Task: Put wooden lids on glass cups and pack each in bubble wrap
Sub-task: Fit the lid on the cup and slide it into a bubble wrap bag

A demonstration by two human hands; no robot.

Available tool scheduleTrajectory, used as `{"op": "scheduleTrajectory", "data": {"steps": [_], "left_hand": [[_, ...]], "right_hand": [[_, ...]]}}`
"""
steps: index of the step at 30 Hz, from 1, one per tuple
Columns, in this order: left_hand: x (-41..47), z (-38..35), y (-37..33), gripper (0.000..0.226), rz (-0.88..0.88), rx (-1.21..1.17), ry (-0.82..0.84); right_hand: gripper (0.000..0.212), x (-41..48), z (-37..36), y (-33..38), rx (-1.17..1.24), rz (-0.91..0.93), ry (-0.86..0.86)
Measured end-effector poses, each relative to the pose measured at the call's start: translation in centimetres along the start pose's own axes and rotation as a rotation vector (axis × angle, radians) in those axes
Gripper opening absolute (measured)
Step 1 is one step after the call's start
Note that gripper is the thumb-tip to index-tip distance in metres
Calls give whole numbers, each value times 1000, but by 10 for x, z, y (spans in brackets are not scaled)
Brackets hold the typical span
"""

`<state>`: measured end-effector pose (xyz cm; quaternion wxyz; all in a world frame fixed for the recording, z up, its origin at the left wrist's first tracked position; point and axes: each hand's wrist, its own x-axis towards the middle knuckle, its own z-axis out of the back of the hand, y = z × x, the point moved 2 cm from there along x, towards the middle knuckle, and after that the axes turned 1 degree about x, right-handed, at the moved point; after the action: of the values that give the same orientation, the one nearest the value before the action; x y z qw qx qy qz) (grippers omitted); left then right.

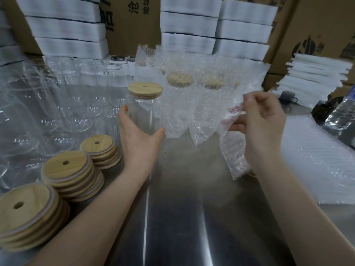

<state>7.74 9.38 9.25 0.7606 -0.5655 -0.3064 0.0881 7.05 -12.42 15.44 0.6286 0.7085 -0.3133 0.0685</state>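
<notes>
A clear glass cup [143,112] with a round wooden lid [145,90] on it stands upright at the table's middle. My left hand [140,139] wraps around its lower part. My right hand [263,121] pinches the edge of a bubble wrap bag [199,104], held up just right of the cup and touching its side. Three stacks of wooden lids [69,171] lie at the near left. Behind the bag, lidded cups in bubble wrap [180,78] show dimly through it.
Several bare glass cups [57,96] crowd the left of the steel table [192,208]. A pile of bubble wrap bags [317,160] lies at the right, beside a plastic water bottle [340,114]. White foam stacks [67,29] and cardboard boxes [317,25] line the back.
</notes>
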Motion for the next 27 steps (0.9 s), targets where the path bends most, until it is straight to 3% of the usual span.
{"op": "scheduleTrajectory", "data": {"steps": [6,8,10,12,13,15,18,20,22,24,27], "left_hand": [[-4,5,-10,112,-84,55,-79],[-10,9,-22,96,-245,86,-148],[-18,12,-37,71,-525,96,-208],[-27,9,-46,46,-722,78,-177],[-32,7,-49,37,-728,60,-114],[-40,1,-53,40,-516,48,114],[-47,-15,-44,68,-117,127,478],[-51,-25,-40,72,101,-40,671],[-52,-30,-37,61,214,-239,731],[-49,-29,-36,43,226,-278,707],[-42,-25,-34,13,268,-290,699]], "right_hand": [[8,-6,-10,-12,239,-271,75],[9,-7,-11,-14,283,-319,71],[9,-7,-12,-15,335,-359,64],[8,-6,-13,-15,397,-384,68],[8,-5,-13,-15,421,-392,73],[8,-5,-13,-15,457,-399,90],[8,-5,-14,-15,516,-419,127],[7,-7,-16,-16,538,-450,146],[6,-8,-18,-15,535,-486,174],[8,-8,-18,-15,452,-500,217],[11,-8,-15,-13,-32,-305,285]]}}
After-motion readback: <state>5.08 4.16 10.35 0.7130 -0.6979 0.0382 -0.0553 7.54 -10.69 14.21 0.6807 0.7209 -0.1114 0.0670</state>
